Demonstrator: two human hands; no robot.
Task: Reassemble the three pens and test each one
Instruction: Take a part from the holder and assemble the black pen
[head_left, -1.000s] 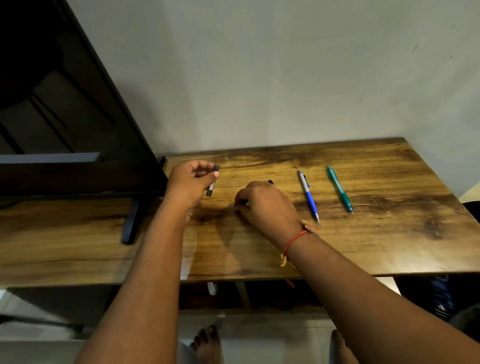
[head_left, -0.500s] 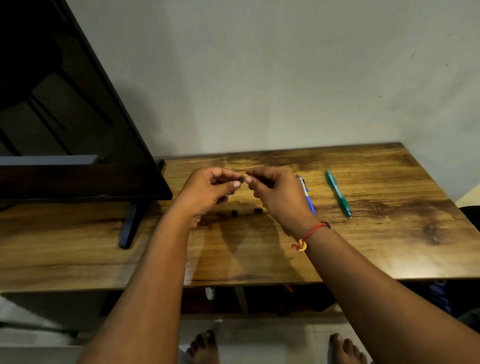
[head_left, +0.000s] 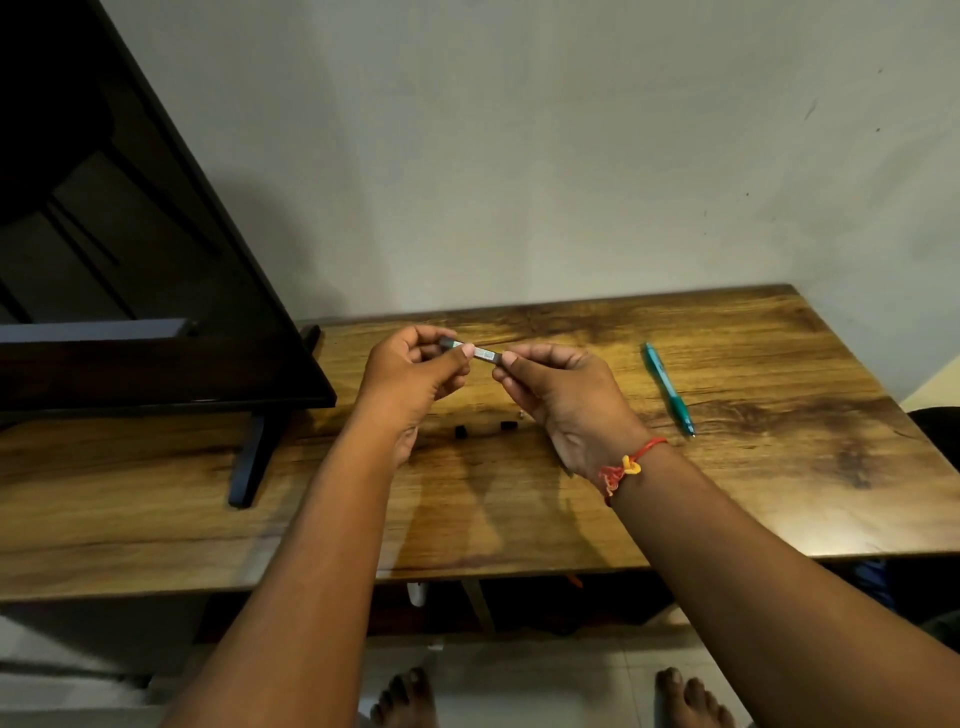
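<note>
Above the middle of the brown wood-grain worktop (head_left: 753, 467), clear of the surface: short grey pen barrel with dark ends (head_left: 475, 352), held roughly level. Pinched at one end by thumb and curled fingers (head_left: 464, 357) of the left hand (head_left: 410, 374), at the other end by thumb and fingers of the right hand (head_left: 566, 400). Looks like pushing or twisting two sections together. Risk here: jamming or cross-threading if pressed off-axis, with so short a grip on each end. Could also slip out and drop straight onto the two small black loose parts (head_left: 460, 431) lying just below, near a tiny pale bit (head_left: 521, 414). Easily knocked rolling toward the edge and lost on the floor. Possibly closing the barrel before those go in, too; cannot tell where they belong. Further right, well apart: slim teal plastic pen (head_left: 667, 387), lying flat, seemingly whole. Far left: black flat screen (head_left: 156, 260) on its stand.
</note>
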